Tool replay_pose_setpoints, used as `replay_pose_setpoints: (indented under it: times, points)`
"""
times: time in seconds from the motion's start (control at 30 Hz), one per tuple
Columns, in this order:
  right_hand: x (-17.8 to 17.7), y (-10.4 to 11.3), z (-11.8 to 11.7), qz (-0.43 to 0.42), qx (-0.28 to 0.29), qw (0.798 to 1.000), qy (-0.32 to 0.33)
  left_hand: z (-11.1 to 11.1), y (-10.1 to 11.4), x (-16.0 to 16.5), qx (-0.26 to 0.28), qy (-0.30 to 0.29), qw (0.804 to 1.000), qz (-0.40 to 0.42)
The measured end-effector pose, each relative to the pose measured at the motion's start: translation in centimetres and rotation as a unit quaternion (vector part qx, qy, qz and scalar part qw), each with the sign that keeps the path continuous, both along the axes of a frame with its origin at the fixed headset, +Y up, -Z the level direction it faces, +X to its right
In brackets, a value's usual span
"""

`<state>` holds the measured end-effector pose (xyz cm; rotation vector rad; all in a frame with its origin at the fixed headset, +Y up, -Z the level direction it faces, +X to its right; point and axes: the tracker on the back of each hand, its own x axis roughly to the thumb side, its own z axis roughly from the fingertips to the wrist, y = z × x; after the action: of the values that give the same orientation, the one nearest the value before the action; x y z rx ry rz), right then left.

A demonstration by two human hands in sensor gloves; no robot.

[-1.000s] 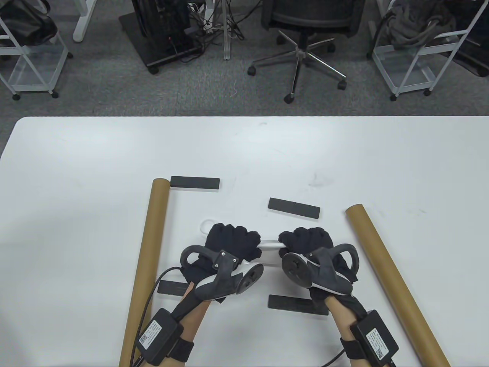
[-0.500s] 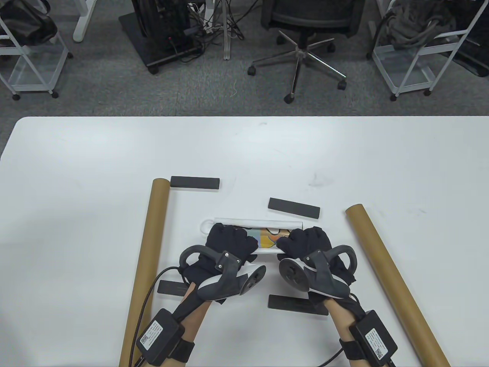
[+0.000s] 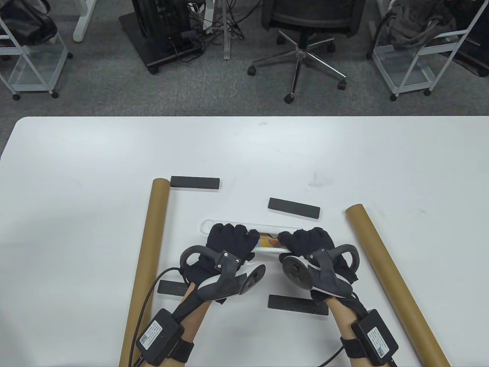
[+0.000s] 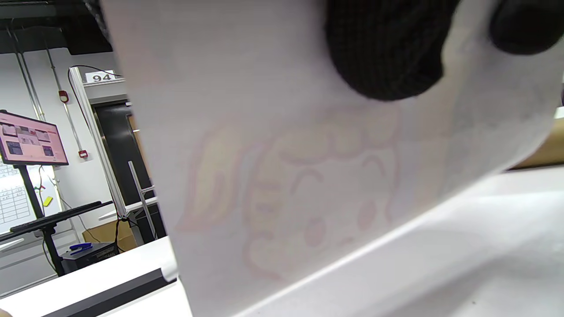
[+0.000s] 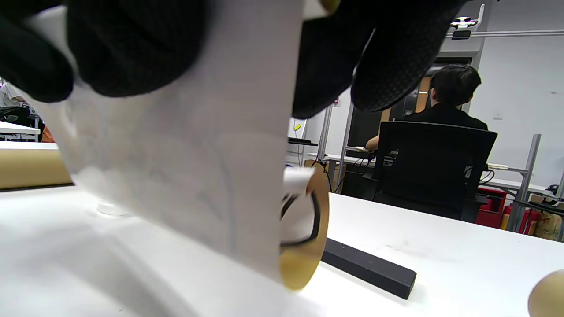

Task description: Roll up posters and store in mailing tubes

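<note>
The poster (image 3: 268, 241) lies on the table as a loose roll, white back outward, with a strip of coloured print showing between my hands. My left hand (image 3: 232, 236) grips its left part and my right hand (image 3: 302, 237) grips its right part, fingers curled over the top. In the left wrist view my fingers (image 4: 383, 53) press on the white paper (image 4: 308, 176), faint print showing through. In the right wrist view my fingers (image 5: 132, 44) hold the paper (image 5: 185, 167), its curled printed end beside it. Two brown mailing tubes lie either side, one left (image 3: 147, 263), one right (image 3: 393, 283).
Several flat black bars lie around the poster: one far left (image 3: 195, 182), one far right (image 3: 293, 207), one near my left wrist (image 3: 170, 287), one near my right wrist (image 3: 298, 304). A small white ring (image 3: 205, 226) lies by the roll's left end. Office chair and carts stand beyond the table.
One second ago the poster was a thin tight roll under my hands. Half a second ago it had opened wider, showing more print. Now it is narrower again, with less print showing.
</note>
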<state>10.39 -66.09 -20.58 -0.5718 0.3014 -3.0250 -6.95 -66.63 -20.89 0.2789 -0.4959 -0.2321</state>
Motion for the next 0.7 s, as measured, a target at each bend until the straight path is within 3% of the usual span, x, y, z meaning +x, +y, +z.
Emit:
replay_pose_setpoints:
  times: [0.2,0.47,0.57,0.7]
  points:
    - [0.06,0.02,-0.03,0.004,0.012,1.0,0.001,0.14,0.13,0.04,0.02,-0.005,1.0,-0.001]
    - [-0.05,-0.36,-0.26,0.002,-0.041,0.999,0.001,-0.07,-0.09,-0.16,-0.002,0.001,1.0,-0.002]
    - [0.08,-0.22,-0.26,0.01,-0.024,1.0,-0.006,-0.06,0.04,-0.06,-0.026,-0.004,1.0,0.014]
    - [-0.03,-0.13,-0.06,0.002,-0.019,1.0,-0.002,0.12,0.28,0.1,0.0,-0.002,1.0,0.002]
